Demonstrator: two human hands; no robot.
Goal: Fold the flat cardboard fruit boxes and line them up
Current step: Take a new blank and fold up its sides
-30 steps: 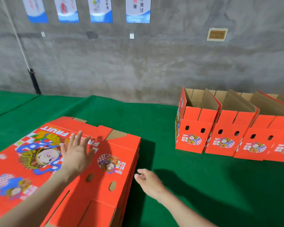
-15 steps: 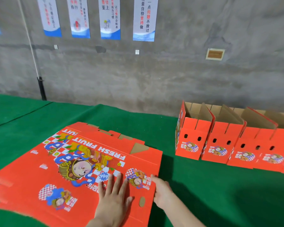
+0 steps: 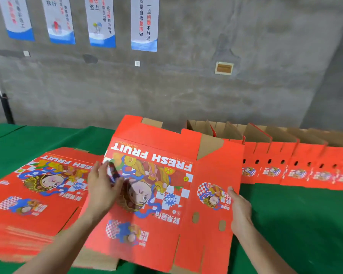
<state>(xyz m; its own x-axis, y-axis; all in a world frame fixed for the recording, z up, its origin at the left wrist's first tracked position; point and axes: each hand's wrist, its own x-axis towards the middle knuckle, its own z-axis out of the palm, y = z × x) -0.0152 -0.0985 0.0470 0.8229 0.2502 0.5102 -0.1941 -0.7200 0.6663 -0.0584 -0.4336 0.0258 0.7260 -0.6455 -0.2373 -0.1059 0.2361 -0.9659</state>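
Head camera view, looking down over a green table (image 3: 295, 224) toward a grey concrete wall (image 3: 186, 86).

In the middle, a person holds one flat box (image 3: 162, 194), red cardboard printed with a cartoon figure and the words "FRESH FRUIT", which read upside down from here. The flat box is tilted, its far edge raised toward the wall and its near edge low, close to the person. Brown inner cardboard shows at its flaps.

The right hand (image 3: 239, 210) grips the box's right edge. The thumb lies on the printed face and the fingers wrap behind, out of sight. The left hand (image 3: 102, 186) rests against the left side of the printed face with its fingers stretched out and slightly spread, not curled. That hand is blurred.

To the left, partly under the tilted box, a stack of flat boxes (image 3: 38, 194) of the same design lies on the table.

To the right, near the wall, folded boxes (image 3: 285, 165) stand upright in a row, side by side, open tops showing brown insides and red fronts facing the person. The row's right end is blurred.

On the wall hang four posters (image 3: 144, 22) with Chinese writing and, further right, a small plaque (image 3: 223, 68).
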